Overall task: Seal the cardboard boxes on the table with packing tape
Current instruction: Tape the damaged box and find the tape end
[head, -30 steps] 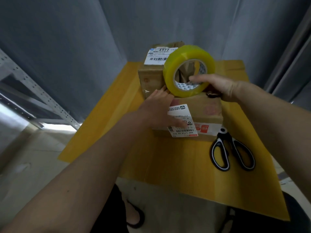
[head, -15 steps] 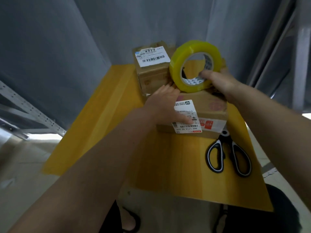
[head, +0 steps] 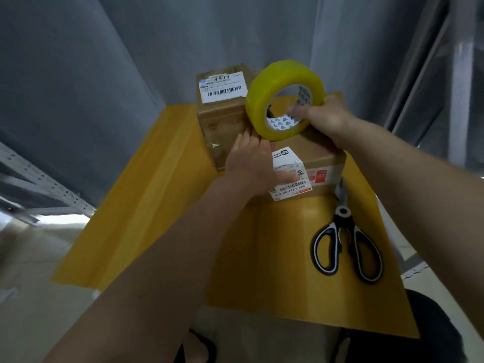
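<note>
Our right hand (head: 324, 119) gripped the glossy yellow tape roll (head: 284, 99) over the near cardboard box (head: 318, 159); at its seven o'clock, our left hand (head: 252, 163) pressed flat, fingers straight, on that box's matte top.

right hand (head: 323, 119) has lifted the tape roll (head: 284, 99) a bit higher above the near box (head: 318, 155), fingers hooked deeper through its core
</note>
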Motion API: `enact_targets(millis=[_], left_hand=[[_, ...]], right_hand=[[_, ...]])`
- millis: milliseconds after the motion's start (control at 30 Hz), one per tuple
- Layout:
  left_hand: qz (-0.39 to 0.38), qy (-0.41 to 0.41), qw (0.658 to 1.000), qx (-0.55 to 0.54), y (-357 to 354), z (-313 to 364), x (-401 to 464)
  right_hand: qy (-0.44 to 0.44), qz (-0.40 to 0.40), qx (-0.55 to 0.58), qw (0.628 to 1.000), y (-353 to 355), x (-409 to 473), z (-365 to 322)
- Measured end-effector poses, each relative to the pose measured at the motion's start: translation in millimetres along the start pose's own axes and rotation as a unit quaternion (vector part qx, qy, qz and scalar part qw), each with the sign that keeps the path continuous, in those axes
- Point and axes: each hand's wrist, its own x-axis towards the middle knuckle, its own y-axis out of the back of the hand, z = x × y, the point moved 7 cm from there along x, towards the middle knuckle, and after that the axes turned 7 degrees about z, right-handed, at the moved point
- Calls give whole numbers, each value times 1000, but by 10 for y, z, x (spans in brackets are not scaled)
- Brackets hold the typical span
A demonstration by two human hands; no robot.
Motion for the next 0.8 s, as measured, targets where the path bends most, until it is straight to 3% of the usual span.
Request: enact_targets(millis=[467,800], left_hand=[[-13,46,999,-13,-60,37,-3],[-19,116,993,1,-2,-232,-155]], right_hand=[[-84,172,160,968,504,-25,188],[-90,113,167,975,117,-34,107]])
